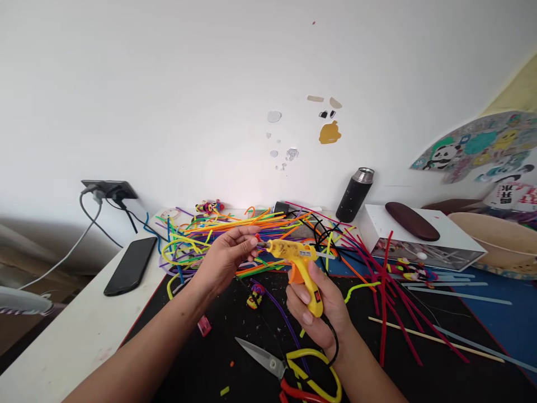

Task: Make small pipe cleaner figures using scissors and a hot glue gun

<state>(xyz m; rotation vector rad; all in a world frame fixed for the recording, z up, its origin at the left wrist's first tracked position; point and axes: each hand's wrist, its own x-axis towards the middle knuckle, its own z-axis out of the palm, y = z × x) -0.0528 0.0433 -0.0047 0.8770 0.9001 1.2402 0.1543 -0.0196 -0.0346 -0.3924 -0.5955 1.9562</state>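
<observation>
My right hand (pixel 325 310) is wrapped round the handle of a yellow hot glue gun (pixel 289 250), fingers by its orange trigger. A glue stick pokes out of the gun's back end. At the nozzle, my left hand (pixel 229 254) pinches a small red piece (pixel 257 238), mostly covered by the fingers. Below the hands, a small multicoloured pipe-cleaner figure (pixel 255 296) lies on the black mat (pixel 226 341). Scissors (pixel 268 358) with yellow and red handles lie open near my right wrist.
Pipe cleaners (pixel 235 229) in many colours are heaped along the wall. A phone (pixel 131 266) lies at the left, below a power socket (pixel 109 189) with cords. To the right stand a black flask (pixel 354 196), a white box (pixel 453 243) and a basket (pixel 495 238). A wooden stick (pixel 436 338) lies across the mat.
</observation>
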